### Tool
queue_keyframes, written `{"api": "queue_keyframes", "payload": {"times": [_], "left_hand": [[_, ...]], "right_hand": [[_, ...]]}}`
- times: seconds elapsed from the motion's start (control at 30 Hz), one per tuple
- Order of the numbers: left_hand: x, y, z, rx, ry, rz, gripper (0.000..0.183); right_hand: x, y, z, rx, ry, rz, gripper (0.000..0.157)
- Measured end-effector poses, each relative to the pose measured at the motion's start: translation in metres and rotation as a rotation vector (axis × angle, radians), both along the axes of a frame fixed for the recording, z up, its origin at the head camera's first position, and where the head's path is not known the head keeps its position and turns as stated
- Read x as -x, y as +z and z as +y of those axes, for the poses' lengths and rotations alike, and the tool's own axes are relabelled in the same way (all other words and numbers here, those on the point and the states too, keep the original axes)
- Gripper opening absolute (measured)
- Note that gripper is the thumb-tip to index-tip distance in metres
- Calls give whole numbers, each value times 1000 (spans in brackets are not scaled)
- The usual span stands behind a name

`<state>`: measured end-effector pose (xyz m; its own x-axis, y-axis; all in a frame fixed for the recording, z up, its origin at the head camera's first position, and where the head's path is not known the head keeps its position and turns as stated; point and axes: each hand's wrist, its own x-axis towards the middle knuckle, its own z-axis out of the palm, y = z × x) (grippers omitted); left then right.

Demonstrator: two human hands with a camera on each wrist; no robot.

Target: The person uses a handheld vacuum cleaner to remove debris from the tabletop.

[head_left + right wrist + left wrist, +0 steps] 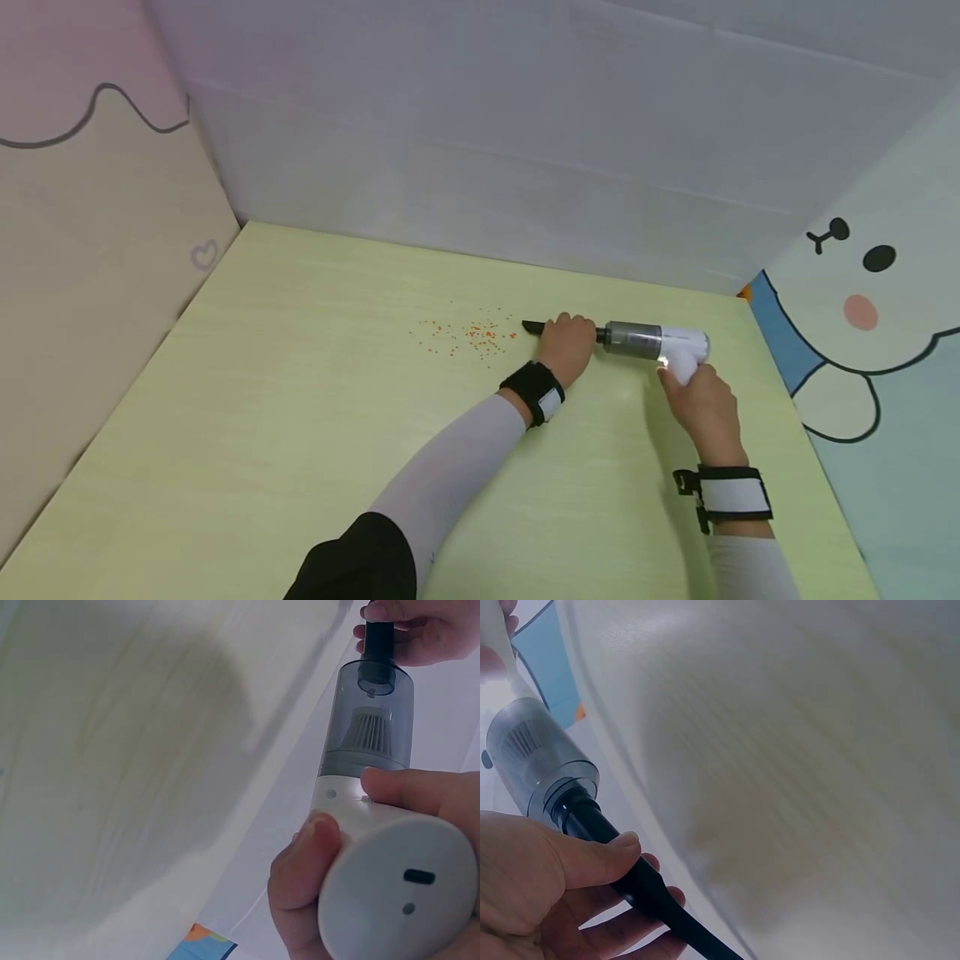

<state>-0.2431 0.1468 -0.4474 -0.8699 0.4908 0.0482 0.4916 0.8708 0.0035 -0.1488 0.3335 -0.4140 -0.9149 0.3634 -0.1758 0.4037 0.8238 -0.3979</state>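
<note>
A white handheld vacuum cleaner [684, 343] with a clear grey dust cup [632, 340] is held above the table. Its handle is gripped by my right hand [707, 408], the fingers wrapped round it in the right wrist view. My left hand [567, 346] grips the black nozzle [641, 885] in front of the cup, thumb on one side and fingers on the other. The nozzle's tip points left toward small orange-red bits [483, 335] scattered on the table. A filter [367, 731] shows through the cup.
The pale yellow wooden table [262, 417] meets a whitish wall sheet [487, 125] at the back. A beige panel [90, 275] stands along the left edge, and a panel with a cartoon face [892, 317] along the right.
</note>
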Motion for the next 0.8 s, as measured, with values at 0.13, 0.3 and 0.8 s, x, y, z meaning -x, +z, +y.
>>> {"api": "queue_keyframes", "payload": {"times": [0.13, 0.3, 0.8], "left_hand": [[-1, -1, -2, -7, 1, 12, 22], [-3, -2, -3, -20, 5, 17, 20], [-16, 2, -10, -26, 5, 8, 20]], "right_hand": [[-1, 1, -1, -3, 8, 3, 75], [-2, 2, -2, -6, 10, -1, 76], [-10, -2, -5, -9, 22, 16, 71]]}}
